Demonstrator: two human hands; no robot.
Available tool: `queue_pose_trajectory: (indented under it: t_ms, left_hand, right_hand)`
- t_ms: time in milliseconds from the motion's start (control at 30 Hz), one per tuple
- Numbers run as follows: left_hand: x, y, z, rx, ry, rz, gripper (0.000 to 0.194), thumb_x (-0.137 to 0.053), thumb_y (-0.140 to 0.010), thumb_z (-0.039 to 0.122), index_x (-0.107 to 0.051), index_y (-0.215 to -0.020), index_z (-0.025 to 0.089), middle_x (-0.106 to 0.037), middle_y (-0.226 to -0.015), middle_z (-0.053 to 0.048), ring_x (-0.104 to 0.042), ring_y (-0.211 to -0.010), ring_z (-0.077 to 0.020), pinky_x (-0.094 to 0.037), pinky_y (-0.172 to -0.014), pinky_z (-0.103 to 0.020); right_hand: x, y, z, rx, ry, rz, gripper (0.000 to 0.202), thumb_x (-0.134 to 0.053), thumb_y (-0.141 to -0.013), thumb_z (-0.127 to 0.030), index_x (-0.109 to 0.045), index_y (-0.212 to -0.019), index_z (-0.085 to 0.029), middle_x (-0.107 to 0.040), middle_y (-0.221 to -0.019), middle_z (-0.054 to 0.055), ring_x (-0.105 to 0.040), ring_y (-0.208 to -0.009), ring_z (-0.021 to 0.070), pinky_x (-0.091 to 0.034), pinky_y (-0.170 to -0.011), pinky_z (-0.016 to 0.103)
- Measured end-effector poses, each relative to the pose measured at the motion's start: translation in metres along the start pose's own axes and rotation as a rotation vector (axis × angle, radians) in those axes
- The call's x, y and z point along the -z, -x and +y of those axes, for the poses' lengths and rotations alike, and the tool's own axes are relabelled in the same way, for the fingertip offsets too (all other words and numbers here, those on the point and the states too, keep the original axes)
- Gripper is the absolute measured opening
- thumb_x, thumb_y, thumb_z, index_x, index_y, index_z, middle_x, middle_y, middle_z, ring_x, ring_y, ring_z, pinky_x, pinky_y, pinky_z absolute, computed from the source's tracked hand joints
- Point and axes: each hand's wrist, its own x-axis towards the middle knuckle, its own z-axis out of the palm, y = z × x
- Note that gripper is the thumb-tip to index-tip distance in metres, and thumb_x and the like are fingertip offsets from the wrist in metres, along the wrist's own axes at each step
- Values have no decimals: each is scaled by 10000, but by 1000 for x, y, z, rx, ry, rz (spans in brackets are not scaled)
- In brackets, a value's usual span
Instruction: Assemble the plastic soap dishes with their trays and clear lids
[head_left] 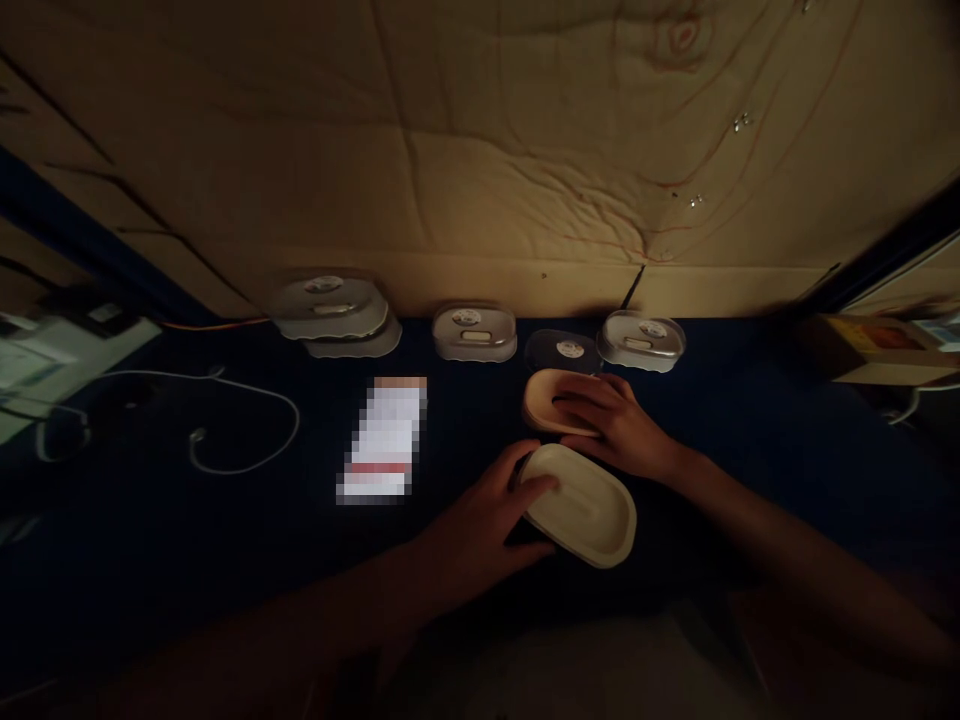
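Observation:
My left hand [504, 508] grips the left end of a shallow, cream-coloured oval dish [592, 515], with the thumb over its rim. The dish is tilted and its hollow side faces up. Just beyond it, my right hand [619, 422] is closed around a second oval dish [541, 403], lit warm orange, its fingers reaching over the top and the thumb along the near side. Part of that dish is hidden under the fingers. Right behind it lies a clear lid [568, 349] with a round white label.
Along the back stand clear-lidded oval boxes: a stack [330, 310] at left, one box [474, 335] in the middle and another [643, 342] at right. A lit phone [384, 440] lies left of my hands. A white cable [247, 470] curls farther left; a cardboard box [874, 348] stands right.

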Motion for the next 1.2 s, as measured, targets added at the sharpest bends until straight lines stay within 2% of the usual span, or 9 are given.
queue_pose_trajectory:
  t_ms: [200,333,467,600,733,867,967,1067,1200]
  left_hand:
    - [0,2,3,63,-20,29,531,-722,-939,472,-591,-1414,276,-305,-1679,-141,-612,-1295,-355,-545,-1105,-544]
    - [2,-3,2,93,-95,43,468,-704,-943,488,-630,-1343,258,-437,-1579,-150,-576,-1321,-387,-517,-1091,-563]
    - [5,-6,3,76,-157,99,534,-716,-907,578,-645,-1307,232,-594,-1377,-166,-623,-1132,-371,-505,-984,-580]
    - [11,-5,8,-13,-31,162,235,-493,-1069,369,-655,-1164,228,-708,-1038,-77,-655,-940,-241,-488,-903,-417]
    - [17,-3,14,91,230,146,254,-441,-1092,354,-639,-994,228,-699,-839,-8,-643,-736,-158,-443,-717,-296]
    - [22,-3,22,263,469,200,506,-424,-1061,509,-424,-636,234,-394,-533,59,-355,-493,-112,-286,-543,-296]
    - [26,-4,23,370,653,199,627,-344,-1024,605,-261,-517,245,-223,-461,58,-210,-471,-113,-218,-530,-332]
    - [29,-7,20,381,778,219,579,-335,-972,577,-212,-508,254,-171,-456,52,-177,-473,-124,-184,-528,-349]
    - [31,-17,13,313,731,354,477,-386,-973,482,-306,-563,252,-310,-550,32,-301,-556,-155,-279,-582,-345]
  right_hand:
    - [11,-1,2,-6,-132,83,464,-512,-1086,-408,-527,-1524,-256,-540,-1581,154,-474,-1497,336,-367,-1209,629]
    - [15,-1,8,-93,-164,266,350,-492,-1089,-316,-622,-1411,-265,-665,-1422,124,-620,-1341,299,-512,-1117,553]
    - [11,2,7,-134,-184,398,269,-507,-1092,-277,-685,-1294,-271,-774,-1192,70,-744,-1100,244,-615,-955,435]
    - [14,6,-8,-96,-176,427,161,-575,-1074,-288,-717,-1147,-263,-804,-1038,44,-764,-915,216,-615,-800,370]
    - [23,8,-30,58,-153,371,287,-608,-1064,-356,-666,-810,-238,-692,-680,-5,-643,-603,158,-508,-592,309]
    - [28,7,-46,233,-100,278,512,-506,-1107,-358,-493,-610,-238,-507,-528,-32,-486,-493,128,-426,-556,316]
    - [29,6,-48,216,-82,264,452,-518,-1097,-282,-510,-647,-240,-536,-560,-32,-502,-513,129,-434,-564,313]
    - [28,6,-48,161,-89,235,326,-520,-1093,-250,-584,-774,-234,-621,-656,-13,-580,-599,149,-486,-619,311]
    - [24,8,-61,172,-213,4,94,-529,-1062,-221,-621,-1047,-210,-725,-990,58,-676,-892,183,-560,-812,341]
